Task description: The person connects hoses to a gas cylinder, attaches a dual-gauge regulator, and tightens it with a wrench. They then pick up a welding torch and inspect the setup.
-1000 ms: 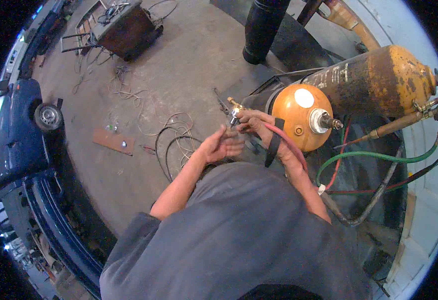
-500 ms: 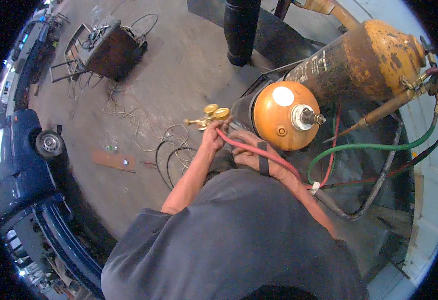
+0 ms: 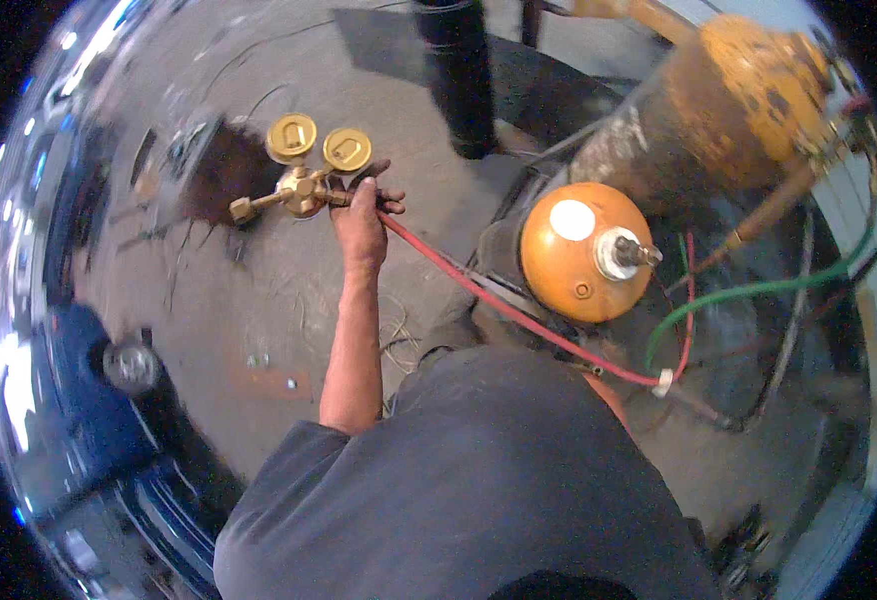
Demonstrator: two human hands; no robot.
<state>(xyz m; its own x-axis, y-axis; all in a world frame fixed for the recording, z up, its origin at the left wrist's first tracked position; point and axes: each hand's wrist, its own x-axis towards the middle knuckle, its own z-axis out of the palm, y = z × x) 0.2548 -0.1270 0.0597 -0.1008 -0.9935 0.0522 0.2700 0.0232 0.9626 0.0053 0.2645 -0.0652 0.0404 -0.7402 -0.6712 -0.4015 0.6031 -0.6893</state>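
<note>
Out to the left, my left hand (image 3: pixel 362 225) is wrapped round the outlet end of a brass gas regulator (image 3: pixel 302 192). Its two round gauges tilt up on the far side, and the stem with the nut points left. From the grip a red hose (image 3: pixel 519 316) runs right, past the front of a short orange gas cylinder (image 3: pixel 587 255). The cylinder's bare valve (image 3: pixel 639 253) sticks out to the right with nothing fitted on it. Only a strip of my right forearm shows beside my shirt; the right hand is hidden.
A tall, rusty yellow cylinder (image 3: pixel 699 115) leans behind the orange one, with a green hose (image 3: pixel 759 293) at its right. A black pipe (image 3: pixel 456 80) stands at the back. Farther left are a blurred dark cart (image 3: pixel 224 170) and a dark blue vehicle (image 3: pixel 89 400).
My left hand has carried the regulator away to the left, pulling the red hose straighter. My right hand has let go of the hose and dropped out of sight. The view has shifted.
</note>
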